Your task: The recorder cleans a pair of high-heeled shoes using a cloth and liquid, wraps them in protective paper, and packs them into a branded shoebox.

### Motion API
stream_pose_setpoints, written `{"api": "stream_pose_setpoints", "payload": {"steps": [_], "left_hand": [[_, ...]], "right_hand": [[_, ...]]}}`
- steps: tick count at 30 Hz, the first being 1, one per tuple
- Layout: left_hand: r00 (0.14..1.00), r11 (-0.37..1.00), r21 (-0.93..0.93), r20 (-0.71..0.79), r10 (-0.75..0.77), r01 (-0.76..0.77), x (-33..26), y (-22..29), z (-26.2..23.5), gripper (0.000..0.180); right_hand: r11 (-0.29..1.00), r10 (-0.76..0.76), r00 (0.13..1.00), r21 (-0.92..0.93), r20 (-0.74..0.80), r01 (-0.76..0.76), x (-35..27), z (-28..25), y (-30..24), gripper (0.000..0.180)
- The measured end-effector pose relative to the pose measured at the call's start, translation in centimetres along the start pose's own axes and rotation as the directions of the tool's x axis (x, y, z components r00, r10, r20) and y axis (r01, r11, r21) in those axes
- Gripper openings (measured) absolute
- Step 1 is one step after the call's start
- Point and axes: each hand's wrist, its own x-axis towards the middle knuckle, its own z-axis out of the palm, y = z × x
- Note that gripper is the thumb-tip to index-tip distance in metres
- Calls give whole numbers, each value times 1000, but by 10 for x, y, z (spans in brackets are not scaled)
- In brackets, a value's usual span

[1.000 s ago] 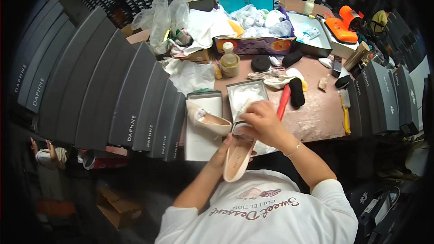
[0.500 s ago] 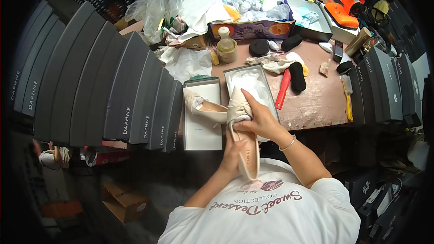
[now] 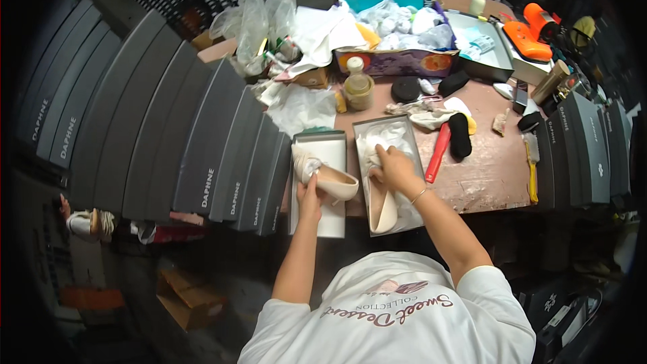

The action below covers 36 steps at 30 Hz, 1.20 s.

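A beige pump with a knotted toe (image 3: pixel 337 185) rests in a shallow open tray, likely the box lid (image 3: pixel 333 227), on the left. My left hand (image 3: pixel 309 201) grips its side near the knot, the thumb partly hidden. The matching beige pump (image 3: pixel 383 212) lies in the open grey shoe box (image 3: pixel 417 155) just to the right, among white tissue paper (image 3: pixel 397 136). My right hand (image 3: pixel 400 172) is closed over its front part, with fingers toward the far end of the box. That pump's toe is mostly covered by the hand.
Tall stacks of dark shoe boxes (image 3: pixel 195 141) flank the left side, others (image 3: pixel 579 148) the right. Beyond the shoe box stand a bottle (image 3: pixel 358 91) and a carton of crumpled paper (image 3: pixel 397 62). A red-handled tool (image 3: pixel 439 154) and a yellow-handled brush (image 3: pixel 532 168) lie rightward.
The pump both hands held up has been lowered into the shoe box by my right hand. My left hand has moved left onto the other pump. The whole view has shifted slightly.
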Motion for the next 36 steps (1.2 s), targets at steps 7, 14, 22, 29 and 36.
{"api": "stream_pose_setpoints", "payload": {"steps": [7,14,22,29,36], "left_hand": [[993,993,-96,90,70,-61,-37,31,-10,35],[837,991,106,533,-125,80,-94,87,20,42],[90,679,134,955,-284,722,-131,28,70,41],[62,616,225,910,-410,755,-135,3,70,42],[117,624,231,877,-466,747,-132,7,59,42]], "right_hand": [[1000,2,999,31,42,-4,-25,-4,19,41],[436,69,995,895,74,-96,-39,-68,23,19],[-440,-324,844,722,427,-534,-114,-28,-7,32],[-527,-423,817,626,392,-574,-122,-8,-3,32],[-455,-462,806,681,370,-574,-114,-13,3,32]]}}
